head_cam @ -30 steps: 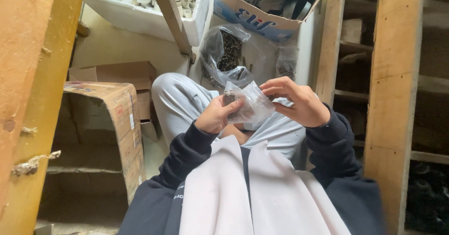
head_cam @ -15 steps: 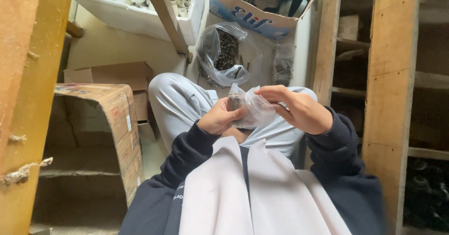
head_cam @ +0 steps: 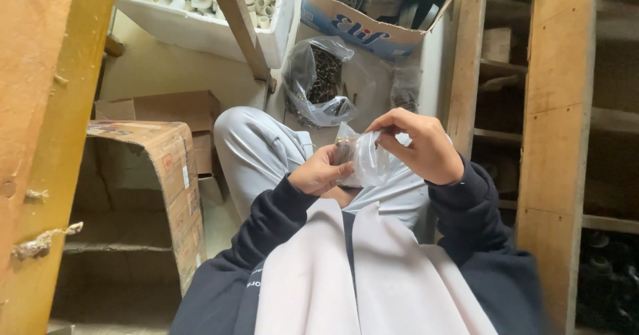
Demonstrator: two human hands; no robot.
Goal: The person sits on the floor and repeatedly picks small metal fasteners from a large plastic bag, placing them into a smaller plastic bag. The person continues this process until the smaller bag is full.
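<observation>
Head view: a small clear plastic bag (head_cam: 365, 160) is held between both hands above the lap of a seated person in grey trousers (head_cam: 259, 152) and a dark blue sweatshirt. The left hand (head_cam: 321, 172) is closed around the lower left side of the bag, with the thumb pressed against the film. The right hand (head_cam: 419, 142) is clenched on the upper right edge of the bag, with the fingertips pinched at its top. Small dark parts are seen inside the bag near its left side; their kind cannot be told.

Beyond the knees, a larger clear bag of dark screws (head_cam: 319, 82) is placed on the floor. A white foam box (head_cam: 200, 32) filled with white pipe fittings is located at upper left, and a cardboard box (head_cam: 373, 28) containing metal parts at upper centre. An open brown carton (head_cam: 166, 168) is positioned to the left of the leg. Wooden uprights (head_cam: 552, 128) are seen at the right.
</observation>
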